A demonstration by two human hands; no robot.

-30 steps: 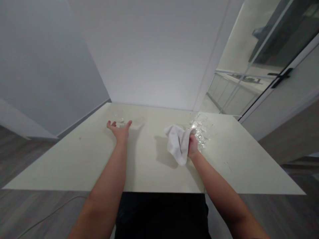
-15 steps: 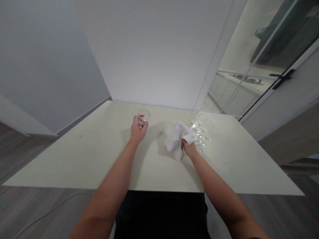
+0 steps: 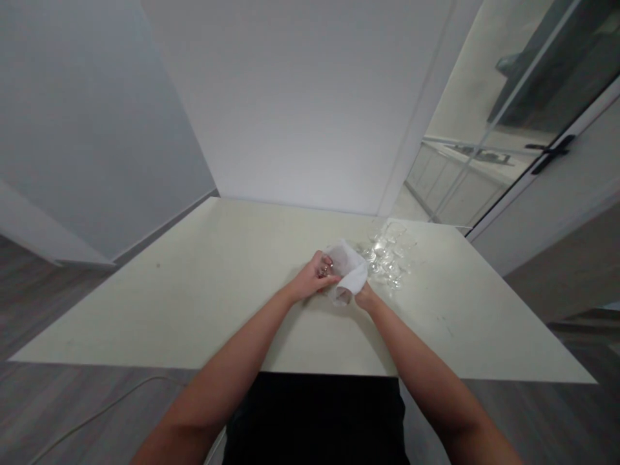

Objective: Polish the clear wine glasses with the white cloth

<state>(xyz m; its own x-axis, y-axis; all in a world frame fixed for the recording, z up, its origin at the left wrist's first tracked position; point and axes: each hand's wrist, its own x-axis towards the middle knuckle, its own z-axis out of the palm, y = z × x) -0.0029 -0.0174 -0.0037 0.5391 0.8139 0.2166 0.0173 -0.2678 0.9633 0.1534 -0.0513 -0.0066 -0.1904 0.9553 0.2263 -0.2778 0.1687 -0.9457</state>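
Both hands meet above the middle of a pale table (image 3: 169,303). My left hand (image 3: 312,282) is closed around a small clear glass (image 3: 326,267), whose far end is covered by a white cloth (image 3: 349,272). My right hand (image 3: 364,295) is closed on that cloth and is mostly hidden under it. The cloth wraps around the glass between the two hands.
Several more clear glasses (image 3: 390,254) stand in a cluster on the table just right of the hands, near the far edge. A white wall rises behind the table. A glass door with a black handle (image 3: 549,154) is at the right. A cable (image 3: 92,413) lies on the wooden floor.
My left hand picked a glass from the far left of the table and carried it right to the cloth. My right hand turned the cloth onto the glass.
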